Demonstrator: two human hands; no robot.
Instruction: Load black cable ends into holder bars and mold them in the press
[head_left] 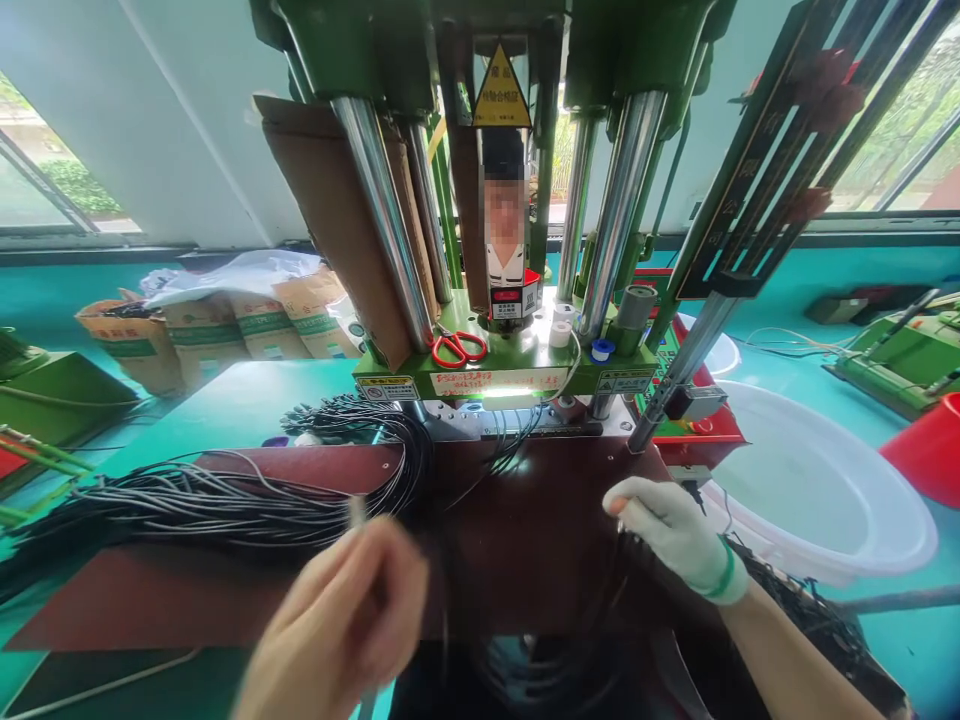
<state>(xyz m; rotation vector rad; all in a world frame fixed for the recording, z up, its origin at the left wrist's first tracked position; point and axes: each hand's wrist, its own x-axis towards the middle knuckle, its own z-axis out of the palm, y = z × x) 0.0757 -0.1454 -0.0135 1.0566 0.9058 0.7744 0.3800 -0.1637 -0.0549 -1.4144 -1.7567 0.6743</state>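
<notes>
1. Closed on thin dark cables (618, 580), the gloved right hand (667, 540) is over the right side of the brown tabletop (540, 540); the cables hang down below its fingertips.
2. Bare and blurred, the left hand (352, 610) is curled, well apart from the glove; a small pale piece (358, 512) shows at its fingertips, but I cannot tell whether it grasps anything.
3. Black cables in a thick bundle (225, 505) lie across the table's left side, the far end bending round toward the green press (517, 350).
4. Several loose strands (516, 437) extend from beneath the press onto the tabletop.
5. Red-handled scissors (459, 348) rest on the press's ledge, left of a white roll (559, 333).
6. Beyond the glove, on the right, stands a white tub (810, 480).
</notes>
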